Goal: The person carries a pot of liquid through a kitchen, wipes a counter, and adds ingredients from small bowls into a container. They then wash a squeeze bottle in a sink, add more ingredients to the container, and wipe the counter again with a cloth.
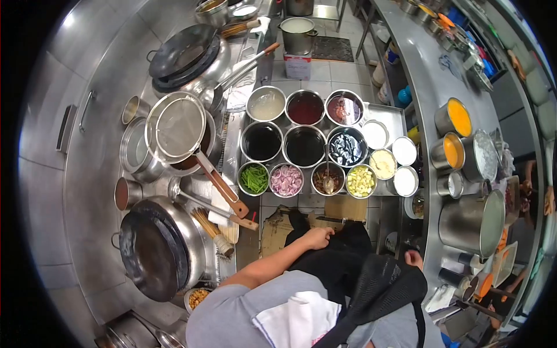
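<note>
Hanging before the person's body: one black matte cloth apron (348,246), softly creased, below a grid of round containers. Left grip (318,238): fingers curled in, over the apron; how tightly closed, and around what if anything, cannot be told. Right grip (413,259): partly hidden, beside the long smooth steel tabletop (413,43); opening and contents cannot be told.

Nearest row, round thin-rimmed steel containers: chopped green slivers (253,178); curled purple-white onion slices (286,180); brown crumbly bits, with a shiny metal spoon (329,185) in them; pale yellow-green cubes (361,181). Behind these, deeper containers: two of flat dark liquid (261,142), one of glossy dark liquid with bright reflections (347,148).

Left side: one round black metal wok (152,255), smooth and concave; one round fine-mesh strainer (177,126) with a flat wooden handle; one bundled straw-coloured bristle brush (210,231).

Right side, on the tabletop: one tall cylindrical steel pot (464,226); two smaller pots of smooth orange liquid (459,118).

On the person: one folded white cloth towel (299,319), over grey fabric.
</note>
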### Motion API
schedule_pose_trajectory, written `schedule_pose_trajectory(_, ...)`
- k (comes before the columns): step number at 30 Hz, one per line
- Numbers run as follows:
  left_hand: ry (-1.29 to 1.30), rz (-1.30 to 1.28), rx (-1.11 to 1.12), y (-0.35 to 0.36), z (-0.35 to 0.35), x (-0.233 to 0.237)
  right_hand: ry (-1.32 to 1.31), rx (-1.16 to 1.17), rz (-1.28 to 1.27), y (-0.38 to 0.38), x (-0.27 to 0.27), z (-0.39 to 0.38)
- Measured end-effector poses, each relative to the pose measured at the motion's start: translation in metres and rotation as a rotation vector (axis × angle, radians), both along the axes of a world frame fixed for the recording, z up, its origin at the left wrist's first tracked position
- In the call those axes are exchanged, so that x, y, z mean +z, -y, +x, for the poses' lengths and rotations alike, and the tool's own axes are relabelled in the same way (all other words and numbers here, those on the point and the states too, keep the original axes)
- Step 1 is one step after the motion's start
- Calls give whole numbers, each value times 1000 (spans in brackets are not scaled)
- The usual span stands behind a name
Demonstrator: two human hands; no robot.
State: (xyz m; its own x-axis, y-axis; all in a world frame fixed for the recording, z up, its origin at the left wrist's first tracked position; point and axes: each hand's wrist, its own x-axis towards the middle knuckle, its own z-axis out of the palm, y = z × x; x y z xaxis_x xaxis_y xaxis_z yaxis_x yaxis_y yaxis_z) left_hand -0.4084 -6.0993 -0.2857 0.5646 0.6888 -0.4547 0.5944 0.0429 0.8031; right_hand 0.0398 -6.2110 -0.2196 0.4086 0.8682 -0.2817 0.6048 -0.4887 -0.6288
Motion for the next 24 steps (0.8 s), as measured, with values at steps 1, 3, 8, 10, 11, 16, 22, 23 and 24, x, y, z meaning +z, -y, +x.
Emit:
schedule_pose_trajectory(1,53,53,69,-7,-7,10,-36,81,51,-38,29,-25)
schedule_pose_trajectory(3,93,18,110,-21,-18,27,-155,210,86,-106,62,-64)
schedule_pose_trajectory(8,211,-2,336,-58,-28,77,-149,584,160,-265,94,-142)
schedule_pose_trajectory(10,219,56,473,-82,-27,102,-66,640,183,-321,109,-175)
schedule_pose_trajectory(11,199,91,554,-96,-24,116,-111,696,260,-345,101,-184)
schedule_pose_trajectory(16,-36,522,852,-201,-1,147,67,994,201,-431,49,-200)
schedule_pose_trajectory(22,-291,658,768,-247,7,120,-111,719,269,-429,71,-115)
schedule_pose_trajectory(23,-297,650,761,-240,4,122,-175,666,259,-423,70,-102)
schedule_pose_trajectory(24,-216,620,800,-228,4,137,-238,610,249,-415,73,-92)
